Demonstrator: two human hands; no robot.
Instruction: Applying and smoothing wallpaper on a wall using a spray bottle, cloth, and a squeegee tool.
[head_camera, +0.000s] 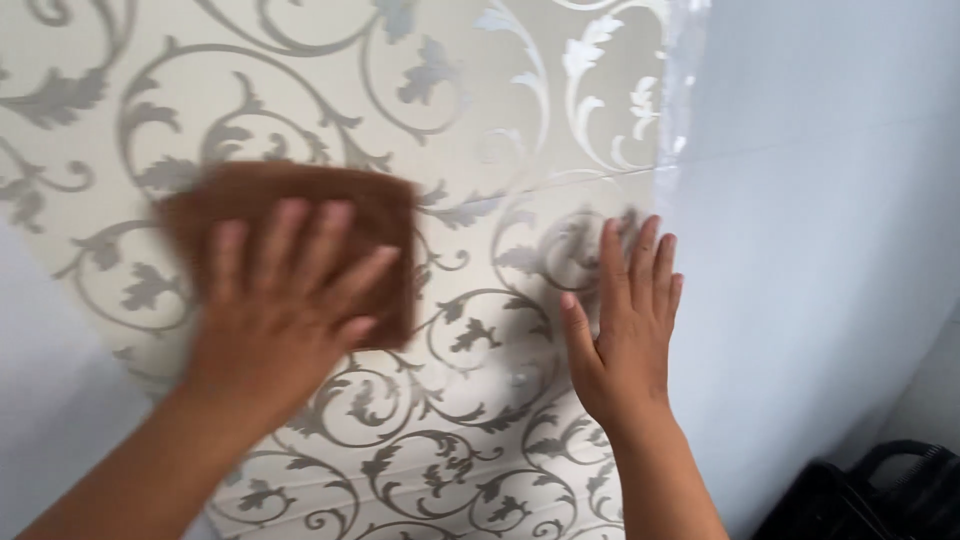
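A sheet of cream wallpaper (480, 110) with grey and silver leaf scrolls lies against a pale wall. My left hand (280, 320) presses a brown cloth (380, 215) flat on the sheet, fingers spread over it; hand and cloth are blurred by motion. My right hand (625, 330) rests flat on the wallpaper near its right edge, fingers together and pointing up, holding nothing.
Bare pale wall (820, 200) runs to the right of the wallpaper's glossy edge (680, 90) and also shows at the lower left. A black object (870, 495) with a curved handle sits at the bottom right corner.
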